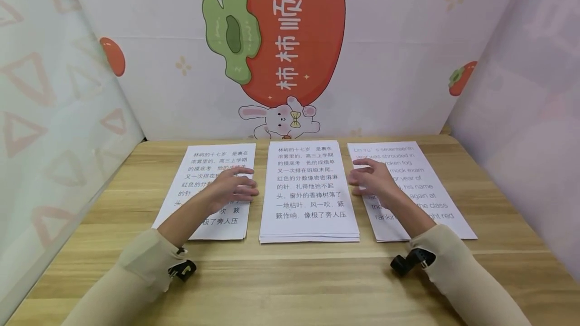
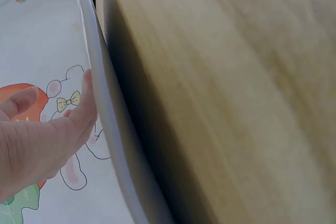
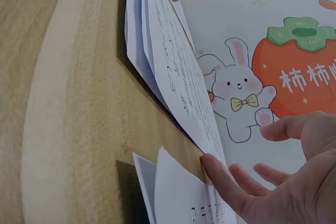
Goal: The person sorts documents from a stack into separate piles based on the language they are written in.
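Three piles of white printed paper lie side by side on a wooden table. Over the left pile (image 1: 199, 167), which carries Chinese text, my left hand (image 1: 226, 190) hovers with relaxed fingers near its right edge. The middle pile (image 1: 308, 195), also in Chinese, lies between my hands; several sheet edges show at its front. My right hand (image 1: 376, 180) is above the left side of the right pile (image 1: 428, 180), printed in English. In the right wrist view, its fingers (image 3: 226, 182) are spread beside the paper edges; whether they touch is unclear. Neither hand holds anything.
A wall sheet with a large red persimmon (image 1: 299, 29) and a white rabbit (image 1: 281, 118) stands behind the table (image 1: 290, 280). Patterned white side panels (image 1: 54, 114) flank it. Black straps with small devices (image 1: 183, 269) circle both wrists.
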`<state>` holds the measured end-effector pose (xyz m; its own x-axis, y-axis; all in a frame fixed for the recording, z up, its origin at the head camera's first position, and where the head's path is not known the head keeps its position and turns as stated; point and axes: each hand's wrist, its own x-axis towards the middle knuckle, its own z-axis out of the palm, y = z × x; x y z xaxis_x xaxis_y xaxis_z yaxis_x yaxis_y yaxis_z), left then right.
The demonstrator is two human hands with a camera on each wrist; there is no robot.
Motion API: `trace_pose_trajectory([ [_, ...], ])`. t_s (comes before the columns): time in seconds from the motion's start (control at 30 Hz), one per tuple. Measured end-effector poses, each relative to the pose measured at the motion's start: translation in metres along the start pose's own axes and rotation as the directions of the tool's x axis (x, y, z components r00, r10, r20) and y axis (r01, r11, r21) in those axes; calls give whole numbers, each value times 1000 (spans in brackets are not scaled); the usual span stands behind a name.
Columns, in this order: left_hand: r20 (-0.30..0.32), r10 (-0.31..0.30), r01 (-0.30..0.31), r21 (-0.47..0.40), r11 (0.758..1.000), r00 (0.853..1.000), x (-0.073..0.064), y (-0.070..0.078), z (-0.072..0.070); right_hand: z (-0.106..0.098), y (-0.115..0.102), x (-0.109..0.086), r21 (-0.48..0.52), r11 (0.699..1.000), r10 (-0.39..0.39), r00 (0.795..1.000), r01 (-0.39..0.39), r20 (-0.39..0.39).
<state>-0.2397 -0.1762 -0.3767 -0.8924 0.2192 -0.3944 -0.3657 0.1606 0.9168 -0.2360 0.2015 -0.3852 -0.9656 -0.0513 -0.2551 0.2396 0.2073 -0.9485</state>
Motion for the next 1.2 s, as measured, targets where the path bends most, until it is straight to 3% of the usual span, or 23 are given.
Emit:
trace_pose_trajectory([
  [0.47,44,0,0,-10,1000,999,4,3,9,-2,3,3,54,998,43,999,-43,11],
  [0.97,40,-12,13,-25,1000,999,5,5,11,-1,2,2,84,993,78,997,-80,26],
  [1.2,33,-12,13,-24,1000,999,3,6,13,-2,1,-1,80,996,47,999,-49,27],
])
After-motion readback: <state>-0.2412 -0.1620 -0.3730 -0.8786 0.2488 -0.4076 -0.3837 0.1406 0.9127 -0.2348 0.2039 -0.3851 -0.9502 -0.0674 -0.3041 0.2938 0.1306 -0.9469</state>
